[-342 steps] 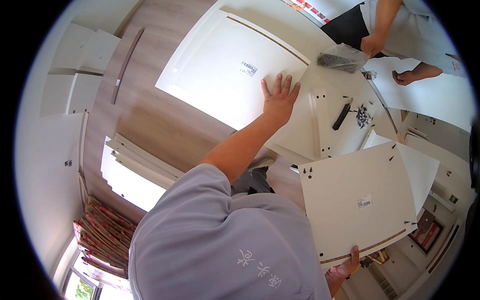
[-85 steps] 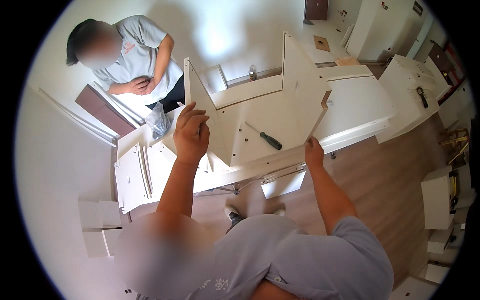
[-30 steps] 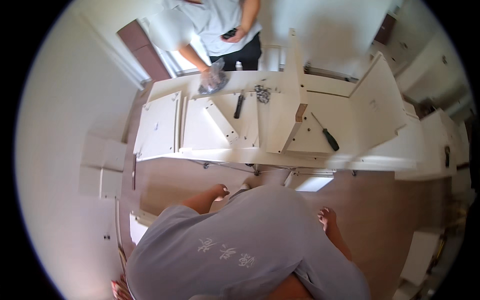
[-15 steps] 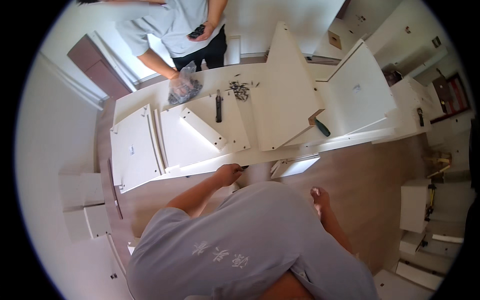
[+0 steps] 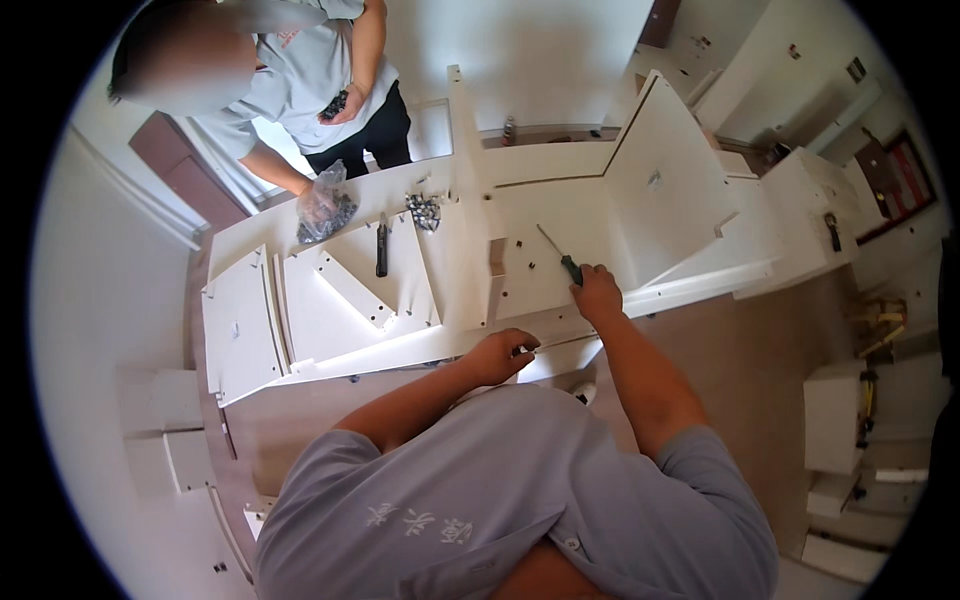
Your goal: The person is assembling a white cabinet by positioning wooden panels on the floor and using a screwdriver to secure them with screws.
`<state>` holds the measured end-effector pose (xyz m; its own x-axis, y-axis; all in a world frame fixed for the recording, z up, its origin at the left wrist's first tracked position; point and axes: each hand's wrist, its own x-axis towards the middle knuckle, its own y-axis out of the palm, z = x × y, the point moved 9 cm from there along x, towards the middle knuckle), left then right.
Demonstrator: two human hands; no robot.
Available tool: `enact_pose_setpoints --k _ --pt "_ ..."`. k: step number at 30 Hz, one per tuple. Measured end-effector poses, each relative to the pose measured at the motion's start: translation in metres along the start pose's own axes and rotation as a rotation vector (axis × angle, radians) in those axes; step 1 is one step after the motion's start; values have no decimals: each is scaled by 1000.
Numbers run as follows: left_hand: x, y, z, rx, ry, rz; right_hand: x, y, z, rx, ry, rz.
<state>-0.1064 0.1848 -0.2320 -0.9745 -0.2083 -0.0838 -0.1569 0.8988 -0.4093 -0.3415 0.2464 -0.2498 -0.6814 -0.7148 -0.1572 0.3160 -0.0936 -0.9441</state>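
My right hand [image 5: 597, 293] has its fingers on the green handle of a screwdriver [image 5: 571, 268], whose thin shaft points away to the far left over a white panel. Just off the table's near edge, my left hand [image 5: 502, 357] is closed, with a small dark piece [image 5: 521, 350] at its fingertips, too small to name. Between the hands stands a narrow upright white panel [image 5: 470, 200], seen nearly edge-on. Another upright white panel [image 5: 665, 185] is at the right.
Across the white table, a co-worker's hand [image 5: 318, 205] is in a clear plastic bag [image 5: 330, 222] of small fittings; the other holds dark fittings [image 5: 335, 105]. Loose fittings [image 5: 424, 211], a black pen-shaped tool [image 5: 382, 248] and a narrow board [image 5: 352, 290] lie on flat panels.
My right hand has risen from beside my body to the screwdriver. My left hand has moved right along the table edge. The upright middle panel now appears nearly edge-on, showing the surface behind it.
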Motion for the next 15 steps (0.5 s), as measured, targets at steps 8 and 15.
enact_pose_setpoints --k 8,15 --pt "90 -9 -24 414 -270 -683 -107 -1 -142 604 -401 43" --pt "168 -46 41 845 -727 -482 -253 0 -357 375 -80 171"
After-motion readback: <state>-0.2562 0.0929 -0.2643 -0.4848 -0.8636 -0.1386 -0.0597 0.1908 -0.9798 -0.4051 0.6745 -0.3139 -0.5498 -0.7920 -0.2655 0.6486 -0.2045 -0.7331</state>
